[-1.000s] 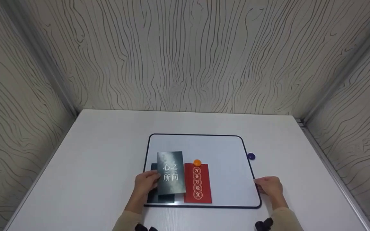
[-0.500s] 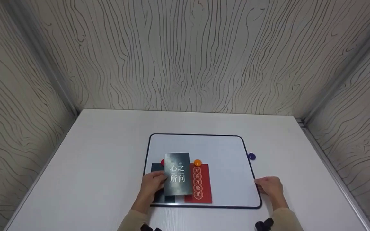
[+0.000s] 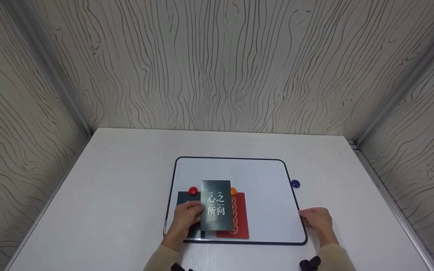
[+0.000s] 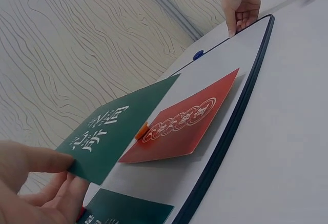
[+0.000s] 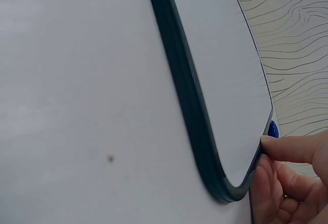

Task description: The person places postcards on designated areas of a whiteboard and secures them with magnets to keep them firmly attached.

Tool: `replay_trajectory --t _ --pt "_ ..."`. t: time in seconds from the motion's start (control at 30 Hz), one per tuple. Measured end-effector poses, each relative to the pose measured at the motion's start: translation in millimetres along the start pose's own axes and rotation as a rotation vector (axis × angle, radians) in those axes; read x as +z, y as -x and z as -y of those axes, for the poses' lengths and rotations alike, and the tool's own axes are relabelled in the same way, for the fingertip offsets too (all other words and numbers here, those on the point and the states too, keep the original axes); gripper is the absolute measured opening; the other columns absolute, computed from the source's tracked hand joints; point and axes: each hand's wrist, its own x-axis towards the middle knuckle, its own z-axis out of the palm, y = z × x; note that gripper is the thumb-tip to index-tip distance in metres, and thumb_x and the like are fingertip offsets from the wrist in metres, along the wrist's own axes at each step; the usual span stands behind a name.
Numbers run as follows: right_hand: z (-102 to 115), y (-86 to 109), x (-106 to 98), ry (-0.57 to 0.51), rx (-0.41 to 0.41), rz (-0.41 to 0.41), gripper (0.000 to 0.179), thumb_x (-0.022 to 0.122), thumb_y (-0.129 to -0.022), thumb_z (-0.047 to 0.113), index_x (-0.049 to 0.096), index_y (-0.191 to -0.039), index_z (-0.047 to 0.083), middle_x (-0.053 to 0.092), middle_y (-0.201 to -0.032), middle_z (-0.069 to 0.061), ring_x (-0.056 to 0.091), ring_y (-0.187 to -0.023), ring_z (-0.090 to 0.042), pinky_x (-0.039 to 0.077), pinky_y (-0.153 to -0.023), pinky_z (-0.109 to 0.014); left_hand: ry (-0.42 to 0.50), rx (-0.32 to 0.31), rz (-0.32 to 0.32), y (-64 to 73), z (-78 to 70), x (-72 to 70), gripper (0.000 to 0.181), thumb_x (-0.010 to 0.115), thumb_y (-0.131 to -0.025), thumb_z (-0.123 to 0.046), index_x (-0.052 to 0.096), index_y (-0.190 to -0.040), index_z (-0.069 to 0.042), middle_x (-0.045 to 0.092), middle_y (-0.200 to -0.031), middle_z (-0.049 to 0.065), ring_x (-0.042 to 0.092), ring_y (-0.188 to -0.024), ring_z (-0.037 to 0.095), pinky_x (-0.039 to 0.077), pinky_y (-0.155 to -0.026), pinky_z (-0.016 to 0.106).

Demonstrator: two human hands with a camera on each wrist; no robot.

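My left hand (image 3: 187, 218) pinches a dark green card (image 3: 216, 223) with white Chinese characters by its left edge, thumb on its face. The card hangs over the whiteboard (image 3: 269, 210) and overlaps a red card (image 3: 242, 227) in the head view. That red card lies on the board under an orange magnet (image 3: 234, 191). Partly hidden behind my left hand, another dark green card (image 3: 184, 196) lies below a red magnet (image 3: 193, 191). My right hand (image 3: 317, 218) grips the board's right edge; in the right wrist view the thumb (image 5: 287, 147) presses the dark frame from above.
A blue magnet (image 3: 295, 184) sits beside the board's right edge, beyond my right hand. The board lies on a white table (image 3: 126, 180). Wood-patterned panels (image 3: 217, 75) enclose the table at the back and both sides.
My left hand has carried the green card to the right, from over the other green card to over the red one. The red magnet has come into view. The right hand stays put.
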Motion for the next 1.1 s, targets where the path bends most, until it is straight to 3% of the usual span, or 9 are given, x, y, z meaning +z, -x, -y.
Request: replay_trajectory --t 1.1 --pt "-0.3 -0.2 -1.7 -0.006 -0.015 0.015 0.034 0.064 -0.086 0.012 0.062 -0.107 -0.014 0.064 -0.07 -0.001 0.059 -0.066 -0.009 0.051 -0.06 -0.019 -0.01 0.016 0.075 5.2 0.9 40.6 0.033 0.063 -0.089 -0.016 0.062 -0.118 0.002 0.068 -0.11 0.014 0.065 -0.091 0.014 0.059 -0.083 0.031"
